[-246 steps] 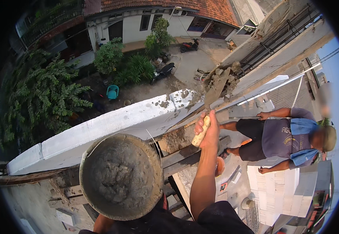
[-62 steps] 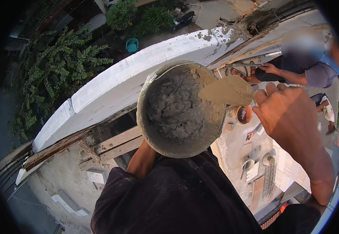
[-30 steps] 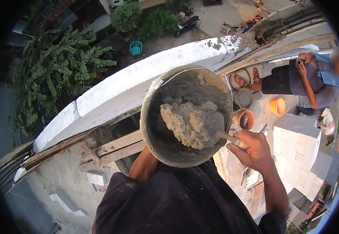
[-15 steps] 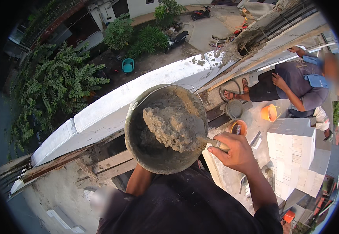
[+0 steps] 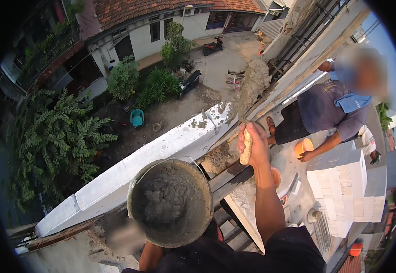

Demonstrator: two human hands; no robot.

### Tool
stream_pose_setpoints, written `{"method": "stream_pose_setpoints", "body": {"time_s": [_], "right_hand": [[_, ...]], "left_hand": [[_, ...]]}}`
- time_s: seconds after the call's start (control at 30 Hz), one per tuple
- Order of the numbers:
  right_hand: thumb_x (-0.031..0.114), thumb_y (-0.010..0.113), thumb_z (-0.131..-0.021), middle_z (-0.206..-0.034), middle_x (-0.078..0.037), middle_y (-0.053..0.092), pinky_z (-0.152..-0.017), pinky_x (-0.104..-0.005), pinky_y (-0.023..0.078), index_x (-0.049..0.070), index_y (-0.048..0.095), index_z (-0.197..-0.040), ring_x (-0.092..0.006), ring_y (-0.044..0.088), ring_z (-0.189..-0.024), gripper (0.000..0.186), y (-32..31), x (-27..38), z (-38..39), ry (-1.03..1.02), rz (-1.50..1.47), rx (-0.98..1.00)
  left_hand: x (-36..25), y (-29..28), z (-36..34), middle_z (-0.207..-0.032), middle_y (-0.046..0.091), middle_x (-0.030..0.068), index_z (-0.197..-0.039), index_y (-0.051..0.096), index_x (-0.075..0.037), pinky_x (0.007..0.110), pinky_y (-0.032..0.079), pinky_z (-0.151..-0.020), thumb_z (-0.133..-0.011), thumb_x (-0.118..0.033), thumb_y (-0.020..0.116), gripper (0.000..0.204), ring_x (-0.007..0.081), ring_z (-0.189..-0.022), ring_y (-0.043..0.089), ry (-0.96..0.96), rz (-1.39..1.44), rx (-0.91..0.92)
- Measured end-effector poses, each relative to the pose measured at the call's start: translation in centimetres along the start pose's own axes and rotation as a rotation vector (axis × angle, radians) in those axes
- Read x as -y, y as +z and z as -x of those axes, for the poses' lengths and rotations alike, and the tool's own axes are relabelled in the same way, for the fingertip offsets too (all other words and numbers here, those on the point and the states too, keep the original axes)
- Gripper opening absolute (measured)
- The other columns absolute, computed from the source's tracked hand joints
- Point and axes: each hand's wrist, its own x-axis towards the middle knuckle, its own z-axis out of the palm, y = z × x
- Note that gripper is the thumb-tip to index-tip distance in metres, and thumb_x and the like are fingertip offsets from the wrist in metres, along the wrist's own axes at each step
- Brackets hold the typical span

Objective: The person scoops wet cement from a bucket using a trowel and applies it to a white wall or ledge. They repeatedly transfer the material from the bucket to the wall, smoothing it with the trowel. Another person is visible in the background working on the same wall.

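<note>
My right hand (image 5: 256,143) is closed around the pale wooden handle of a trowel (image 5: 246,148), held out ahead over the end of the white block wall (image 5: 148,159). A tall heap of wet grey mortar (image 5: 255,84) covers the trowel's blade. Close to my body is a round bucket (image 5: 208,200) with a wire handle, partly filled with mortar (image 5: 170,195). My left forearm (image 5: 150,257) reaches under the bucket and holds it up; the fingers are hidden beneath it. Splashes of mortar lie on the wall's top near the trowel.
A co-worker (image 5: 321,104) stands at the right, one hand by an orange bucket (image 5: 303,148). White blocks (image 5: 334,186) are stacked behind. Steel bars (image 5: 305,38) run along the concrete frame ahead. Beyond the wall, a drop leads to a yard with a teal chair (image 5: 137,118).
My right hand has lifted the loaded trowel out of the bucket and carried it forward over the wall's end. The bucket sits lower in view, and the co-worker's arm has lowered to the orange bucket.
</note>
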Motion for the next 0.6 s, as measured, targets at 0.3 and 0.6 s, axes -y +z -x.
{"method": "stream_pose_setpoints", "body": {"time_s": [0.3,0.6], "right_hand": [[0.029,0.065,-0.106,-0.075,-0.006,0.061,-0.053,-0.0280,0.044,0.003,0.065,-0.102,-0.0138,0.056,-0.056,0.027,1.1,3.8,8.7,0.178,0.217,0.113],[0.022,0.077,-0.086,-0.090,-0.011,0.066,-0.072,-0.0413,0.054,0.003,0.072,-0.100,-0.0284,0.070,-0.085,0.024,12.5,16.8,15.1,-0.396,2.380,0.627]], "left_hand": [[1.5,0.9,-0.3,-0.158,0.049,0.0148,-0.159,0.042,-0.009,0.047,0.049,-0.118,-0.112,-0.043,0.046,0.058,0.0262,-0.142,0.053,-0.028,0.068,0.015],[1.1,0.3,0.1,-0.155,0.051,0.0146,-0.158,0.043,-0.007,0.044,0.048,-0.118,-0.114,-0.038,0.045,0.054,0.0249,-0.140,0.053,-0.115,0.066,0.010]]}}
